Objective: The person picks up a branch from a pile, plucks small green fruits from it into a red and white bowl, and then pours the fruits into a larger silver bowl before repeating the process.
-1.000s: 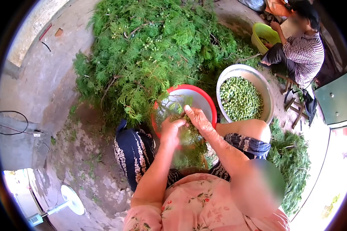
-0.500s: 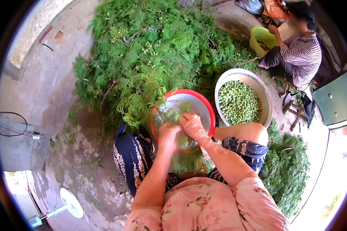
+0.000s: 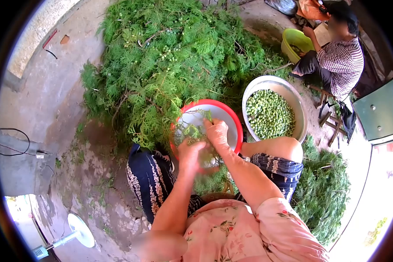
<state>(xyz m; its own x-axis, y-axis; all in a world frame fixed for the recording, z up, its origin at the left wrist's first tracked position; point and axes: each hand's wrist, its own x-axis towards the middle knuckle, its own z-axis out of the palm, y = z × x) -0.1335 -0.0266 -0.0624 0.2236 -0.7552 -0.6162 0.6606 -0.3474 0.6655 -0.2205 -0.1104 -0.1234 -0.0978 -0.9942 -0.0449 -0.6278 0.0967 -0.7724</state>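
Observation:
My left hand (image 3: 191, 153) is closed around a leafy evergreen sprig (image 3: 192, 130) above a white basin with a red rim (image 3: 236, 123). Close beside it, my right hand (image 3: 217, 132) pinches at the sprig's upper part. Whether a small green cone sits between those fingertips is hidden. The basin stands between my knees, and my hands cover part of its inside. Just right of it, a wide metal basin (image 3: 301, 105) holds a heap of small round green cones (image 3: 270, 114).
A big pile of cut evergreen branches (image 3: 174, 61) lies ahead, with more branches (image 3: 323, 192) by my right leg. At the upper right, a person (image 3: 340, 61) sits near a yellow-green tub (image 3: 288, 48) and a wooden stool (image 3: 334, 124). A white fan (image 3: 81, 230) stands lower left.
My right hand has shifted slightly up from my left hand, and the two are a little farther apart. The sprig stays in my left hand over the basin.

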